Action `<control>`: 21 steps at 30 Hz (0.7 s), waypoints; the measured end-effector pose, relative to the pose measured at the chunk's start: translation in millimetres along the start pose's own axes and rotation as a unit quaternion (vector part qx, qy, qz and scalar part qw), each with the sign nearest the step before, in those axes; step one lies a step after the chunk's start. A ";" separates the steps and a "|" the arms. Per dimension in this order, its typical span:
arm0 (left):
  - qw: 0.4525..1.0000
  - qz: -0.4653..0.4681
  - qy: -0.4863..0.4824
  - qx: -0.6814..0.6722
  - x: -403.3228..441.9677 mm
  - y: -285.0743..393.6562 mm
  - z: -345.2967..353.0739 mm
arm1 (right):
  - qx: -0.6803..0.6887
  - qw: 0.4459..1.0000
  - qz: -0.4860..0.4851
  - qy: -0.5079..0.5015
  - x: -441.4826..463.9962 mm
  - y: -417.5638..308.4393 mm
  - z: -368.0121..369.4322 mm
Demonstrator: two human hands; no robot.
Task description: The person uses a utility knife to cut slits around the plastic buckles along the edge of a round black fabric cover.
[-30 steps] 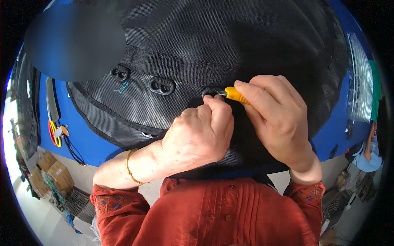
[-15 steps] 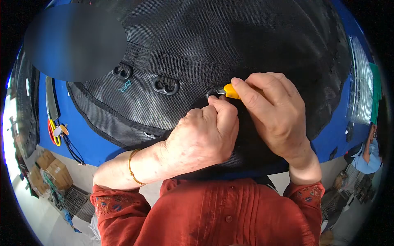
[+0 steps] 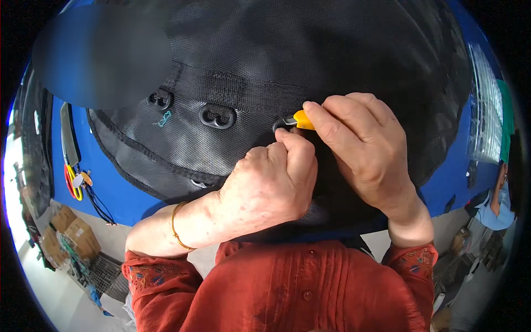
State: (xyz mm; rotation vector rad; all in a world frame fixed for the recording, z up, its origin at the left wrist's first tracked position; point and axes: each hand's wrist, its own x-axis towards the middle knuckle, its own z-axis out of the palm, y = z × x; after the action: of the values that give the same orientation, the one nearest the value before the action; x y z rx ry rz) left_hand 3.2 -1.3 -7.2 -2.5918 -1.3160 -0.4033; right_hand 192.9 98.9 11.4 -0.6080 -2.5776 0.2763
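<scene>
The left hand (image 3: 269, 178) is clenched, thumb and finger pinching the near edge of an eyelet (image 3: 277, 124), probably to steady it. The right hand (image 3: 362, 138) grasps the yellow tool (image 3: 303, 119) near its metal tip, likely for fine control, with that tip reaching the eyelet. The eyelet sits on black cloth (image 3: 310, 50), spread over the desk (image 3: 126, 193), perhaps for firm backing. Scissors (image 3: 74, 181) lie at the left, well apart from both hands.

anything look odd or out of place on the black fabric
Yes: a small tangle of teal thread lies on the black fabric, just below the leftmost visible black fitting. Its bright colour looks stray against the plain black; I can't tell whether it is loose.
</scene>
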 end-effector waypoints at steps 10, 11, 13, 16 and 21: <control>1.000 -0.001 0.013 0.009 -2.1 -0.1 2.5 | -0.009 1.000 -0.002 -0.010 0.9 -4.7 -1.8; 1.000 -0.002 0.012 0.003 -1.8 -0.3 2.0 | -0.011 1.000 0.006 -0.016 1.1 -7.0 -2.9; 1.000 -0.003 0.011 0.000 -1.0 -0.9 1.0 | -0.012 1.000 0.012 -0.020 0.7 -7.0 -2.2; 1.000 -0.006 0.000 0.009 0.0 -1.0 -3.0 | -0.047 0.999 -0.013 0.005 -1.2 -5.6 0.2; 1.000 -0.012 0.008 0.012 -1.0 0.9 0.4 | -0.047 0.999 0.016 -0.016 -0.9 -9.7 -6.1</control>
State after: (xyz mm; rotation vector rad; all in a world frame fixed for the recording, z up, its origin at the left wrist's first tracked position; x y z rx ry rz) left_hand 3.4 -2.4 -8.0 -2.5505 -1.3405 -0.4076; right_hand 193.0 90.5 19.2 -0.6834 -2.6252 0.1764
